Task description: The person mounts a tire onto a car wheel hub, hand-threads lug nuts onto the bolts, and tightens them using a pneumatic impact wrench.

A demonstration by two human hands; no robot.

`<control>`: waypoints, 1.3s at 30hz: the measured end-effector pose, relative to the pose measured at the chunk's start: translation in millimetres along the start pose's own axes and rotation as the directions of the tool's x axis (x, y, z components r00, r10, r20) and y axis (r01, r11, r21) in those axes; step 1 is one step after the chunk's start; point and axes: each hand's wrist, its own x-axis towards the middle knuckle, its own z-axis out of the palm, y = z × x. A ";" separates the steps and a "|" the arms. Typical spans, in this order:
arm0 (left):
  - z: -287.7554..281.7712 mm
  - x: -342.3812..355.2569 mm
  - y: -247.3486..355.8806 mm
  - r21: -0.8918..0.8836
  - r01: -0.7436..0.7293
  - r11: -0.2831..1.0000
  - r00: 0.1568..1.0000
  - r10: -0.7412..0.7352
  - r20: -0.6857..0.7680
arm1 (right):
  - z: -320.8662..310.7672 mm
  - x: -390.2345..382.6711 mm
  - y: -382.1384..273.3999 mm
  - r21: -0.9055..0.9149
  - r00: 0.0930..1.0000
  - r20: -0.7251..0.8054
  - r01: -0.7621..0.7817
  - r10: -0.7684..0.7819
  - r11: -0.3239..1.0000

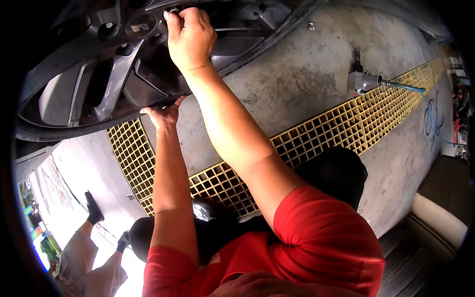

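Fingers of the right hand (189, 34) pinch together on a lug nut (174, 9) beside the wheel (99, 74) hub, while the left hand (163, 115), spread flat, presses the wheel's lower edge.

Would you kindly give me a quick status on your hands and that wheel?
Right hand closed at the wheel hub. Left hand open, bracing the tyre's lower edge. Impact wrench lying apart on the concrete floor, nothing blocking.

Right hand (189, 37) gripping at alloy wheel (99, 64) hub, left hand (163, 115) under tyre, yellow floor grate (316, 133)
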 end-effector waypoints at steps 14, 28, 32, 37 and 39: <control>3.7 -0.9 -0.3 0.050 -0.006 0.999 0.999 0.008 -0.033 | -1.0 1.2 -2.9 0.077 0.997 -0.051 0.058 -0.054 0.995; -12.5 18.1 5.6 -0.060 0.027 0.998 0.999 -0.025 0.036 | -180.1 54.6 220.5 0.020 0.847 -0.373 -0.400 0.378 0.916; -29.1 31.5 8.3 0.010 0.034 0.999 0.997 -0.035 0.063 | -205.0 13.5 347.0 -0.393 0.672 -0.140 -0.712 0.727 0.582; -52.0 43.0 15.5 0.209 -0.012 0.978 0.973 -0.037 0.229 | -139.9 41.5 435.1 -0.679 0.684 0.338 -0.299 0.647 0.671; -59.1 46.2 19.3 0.141 0.027 0.990 0.956 -0.067 0.284 | -124.5 47.8 446.0 -0.675 0.672 0.429 -0.206 0.604 0.708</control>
